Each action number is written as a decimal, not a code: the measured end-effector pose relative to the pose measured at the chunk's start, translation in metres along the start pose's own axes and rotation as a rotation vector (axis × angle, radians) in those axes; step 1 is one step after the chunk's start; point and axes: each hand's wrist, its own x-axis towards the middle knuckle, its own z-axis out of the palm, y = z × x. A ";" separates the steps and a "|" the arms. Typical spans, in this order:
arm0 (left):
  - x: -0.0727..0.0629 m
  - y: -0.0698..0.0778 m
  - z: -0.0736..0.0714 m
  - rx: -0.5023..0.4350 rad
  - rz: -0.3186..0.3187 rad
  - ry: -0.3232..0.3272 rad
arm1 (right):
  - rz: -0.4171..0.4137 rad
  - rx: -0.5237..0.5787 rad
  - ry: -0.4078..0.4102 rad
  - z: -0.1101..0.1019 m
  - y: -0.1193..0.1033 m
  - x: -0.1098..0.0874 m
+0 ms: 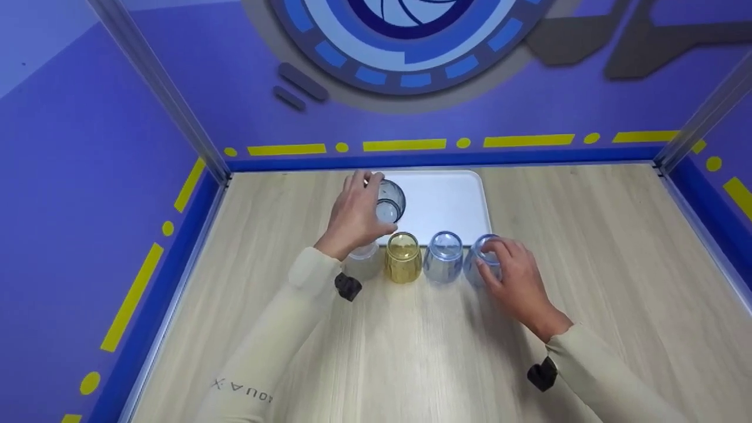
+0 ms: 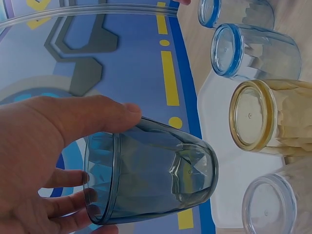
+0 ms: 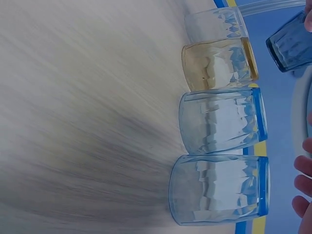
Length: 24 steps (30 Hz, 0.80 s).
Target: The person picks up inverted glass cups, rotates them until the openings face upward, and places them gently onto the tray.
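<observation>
My left hand (image 1: 355,208) grips a grey-blue glass tumbler (image 2: 161,175) near its wide rim, thumb on one side and fingers on the other. The tumbler is base down, over the left part of a white tray (image 1: 452,200). My right hand (image 1: 517,279) hovers with loosely bent fingers (image 3: 303,185) just above the rightmost blue tumbler (image 3: 219,190). Left of that one stand another blue tumbler (image 1: 444,258), an amber tumbler (image 1: 403,258) and a clear tumbler (image 2: 268,209), partly hidden by my left wrist in the head view. All in this row are upside down.
The row stands on a wood-grain table (image 1: 411,358) along the tray's near edge. Blue-purple printed panels (image 1: 411,126) enclose the table at the back and both sides. Black wrist cameras (image 1: 348,286) sit on both forearms.
</observation>
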 end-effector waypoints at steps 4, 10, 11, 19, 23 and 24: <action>0.001 -0.002 0.001 0.005 0.006 -0.005 | 0.003 -0.005 0.003 0.000 0.002 -0.002; 0.002 -0.005 0.002 -0.004 0.008 0.011 | 0.025 -0.012 -0.018 0.000 0.002 -0.001; 0.002 -0.005 0.003 -0.005 0.007 0.011 | 0.025 -0.016 -0.019 0.000 0.003 0.000; 0.004 -0.008 0.006 -0.020 -0.008 -0.004 | 0.046 -0.034 -0.015 0.000 0.006 -0.003; 0.004 -0.008 0.007 -0.020 -0.021 0.002 | 0.071 -0.032 -0.038 0.000 0.007 -0.003; 0.004 -0.008 0.007 -0.018 -0.020 0.002 | 0.075 -0.032 -0.041 0.000 0.007 -0.004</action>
